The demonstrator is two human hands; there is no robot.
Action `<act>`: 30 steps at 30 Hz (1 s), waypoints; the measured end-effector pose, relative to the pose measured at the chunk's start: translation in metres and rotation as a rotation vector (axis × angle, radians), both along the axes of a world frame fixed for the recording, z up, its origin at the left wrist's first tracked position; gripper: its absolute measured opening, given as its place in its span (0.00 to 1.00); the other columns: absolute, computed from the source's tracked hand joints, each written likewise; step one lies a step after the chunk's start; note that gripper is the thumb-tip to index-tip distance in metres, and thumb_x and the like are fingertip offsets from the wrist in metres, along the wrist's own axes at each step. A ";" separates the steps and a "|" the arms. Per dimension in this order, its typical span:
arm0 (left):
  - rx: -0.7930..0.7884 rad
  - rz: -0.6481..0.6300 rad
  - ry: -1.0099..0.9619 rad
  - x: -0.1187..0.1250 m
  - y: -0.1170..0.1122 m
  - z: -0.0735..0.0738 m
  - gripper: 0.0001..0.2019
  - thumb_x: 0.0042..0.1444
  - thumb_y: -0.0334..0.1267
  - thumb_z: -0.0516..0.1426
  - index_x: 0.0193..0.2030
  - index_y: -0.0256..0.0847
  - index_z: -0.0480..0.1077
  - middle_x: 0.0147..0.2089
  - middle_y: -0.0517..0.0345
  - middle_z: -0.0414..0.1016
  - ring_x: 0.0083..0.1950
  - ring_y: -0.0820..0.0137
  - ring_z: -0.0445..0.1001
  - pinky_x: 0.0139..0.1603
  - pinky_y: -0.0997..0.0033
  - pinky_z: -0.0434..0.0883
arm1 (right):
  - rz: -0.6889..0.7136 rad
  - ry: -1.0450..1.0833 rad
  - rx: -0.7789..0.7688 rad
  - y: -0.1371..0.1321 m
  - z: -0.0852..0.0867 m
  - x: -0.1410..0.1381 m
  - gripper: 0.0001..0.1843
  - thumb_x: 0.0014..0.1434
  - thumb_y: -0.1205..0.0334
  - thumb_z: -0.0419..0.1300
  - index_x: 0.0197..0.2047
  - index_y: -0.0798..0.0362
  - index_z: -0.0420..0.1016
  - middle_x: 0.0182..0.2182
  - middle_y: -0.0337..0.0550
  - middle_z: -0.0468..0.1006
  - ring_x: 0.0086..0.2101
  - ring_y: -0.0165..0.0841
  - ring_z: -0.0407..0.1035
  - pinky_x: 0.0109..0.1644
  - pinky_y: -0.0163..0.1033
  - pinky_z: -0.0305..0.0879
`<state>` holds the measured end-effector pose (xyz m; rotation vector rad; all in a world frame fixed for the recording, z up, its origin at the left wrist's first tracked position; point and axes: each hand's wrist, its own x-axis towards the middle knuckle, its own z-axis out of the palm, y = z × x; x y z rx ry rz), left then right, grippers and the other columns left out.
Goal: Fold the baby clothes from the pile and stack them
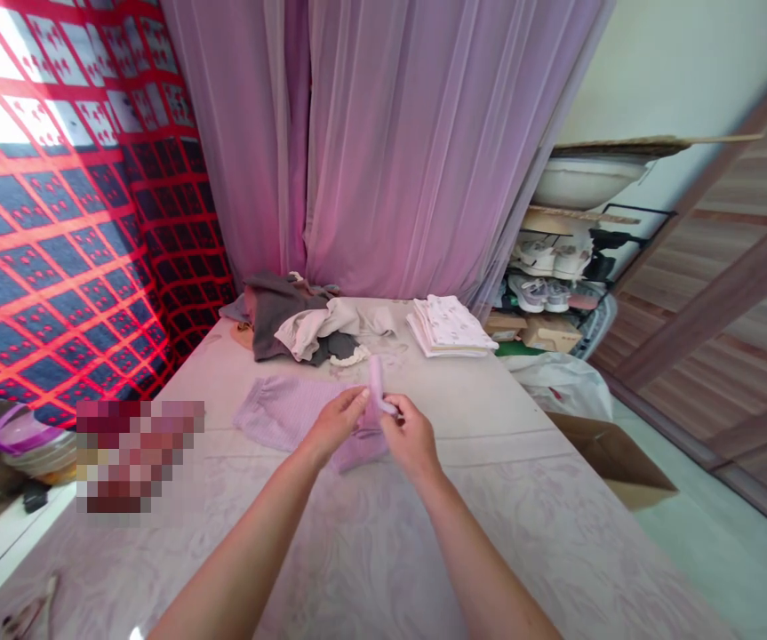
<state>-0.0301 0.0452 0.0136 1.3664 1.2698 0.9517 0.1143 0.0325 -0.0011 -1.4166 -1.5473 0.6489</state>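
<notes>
The fingers (360,396) of the left hand (338,423) are closed in a pinch on a narrow pink strip of the garment (364,449). The thumb sits on top and the other fingers are tucked under the cloth. The right hand (412,436) meets it from the other side, its fingers curled shut on the same strip, so the two grips nearly touch. Because both pinches sit low on the strip, its free end stands up between the hands instead of flopping over. The cloth below hangs limp and rests on the bed (490,533), which carries its weight.

The garment is thus at the middle of the bed, just in front of the person, partly lifted and partly lying. A flat lilac spread with a puffed edge runs off to the left of the hands. I cannot tell whether it is part of the same piece or a second one.

Farther back lies a loose heap (296,324) of grey and cream clothes, tumbled and unsorted. To its right, apart from it, sits a squared stack (450,327) of folded white cloths. A pink net (389,133) hangs behind the bed. On the floor to the right, beside the bed, are an open box (613,453) and shelved shoes (547,267).
</notes>
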 end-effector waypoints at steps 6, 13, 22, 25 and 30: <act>-0.119 0.114 0.023 -0.022 0.013 0.016 0.16 0.53 0.45 0.56 0.45 0.39 0.71 0.33 0.59 0.76 0.30 0.73 0.73 0.29 0.76 0.69 | 0.320 0.066 0.109 -0.005 -0.004 -0.027 0.15 0.52 0.60 0.57 0.44 0.49 0.74 0.51 0.43 0.75 0.47 0.33 0.71 0.48 0.37 0.68; -0.206 0.271 0.251 -0.103 0.032 0.026 0.14 0.52 0.39 0.53 0.45 0.39 0.72 0.35 0.58 0.78 0.33 0.70 0.75 0.28 0.75 0.70 | 0.135 0.139 -0.080 0.007 -0.037 0.008 0.18 0.53 0.50 0.53 0.38 0.52 0.78 0.41 0.48 0.81 0.41 0.38 0.74 0.43 0.41 0.70; -0.242 0.398 0.697 -0.165 0.038 -0.001 0.14 0.49 0.36 0.55 0.42 0.40 0.74 0.43 0.51 0.79 0.46 0.59 0.76 0.40 0.68 0.72 | 0.179 -0.016 -0.161 0.001 -0.059 0.016 0.19 0.53 0.50 0.51 0.36 0.51 0.77 0.32 0.44 0.81 0.33 0.37 0.73 0.37 0.40 0.67; -0.176 0.409 0.812 -0.167 0.037 -0.005 0.16 0.48 0.36 0.56 0.46 0.42 0.73 0.52 0.48 0.75 0.58 0.55 0.69 0.55 0.61 0.65 | 0.260 -0.078 -0.166 0.001 -0.053 -0.001 0.17 0.55 0.53 0.50 0.39 0.51 0.76 0.35 0.43 0.81 0.33 0.35 0.73 0.37 0.38 0.66; -0.220 0.430 0.863 -0.173 0.038 -0.009 0.24 0.46 0.44 0.59 0.51 0.38 0.70 0.58 0.39 0.69 0.61 0.49 0.66 0.56 0.56 0.65 | 0.262 -0.195 -0.303 0.010 -0.046 -0.038 0.24 0.57 0.54 0.53 0.55 0.55 0.69 0.39 0.46 0.80 0.34 0.34 0.73 0.42 0.38 0.65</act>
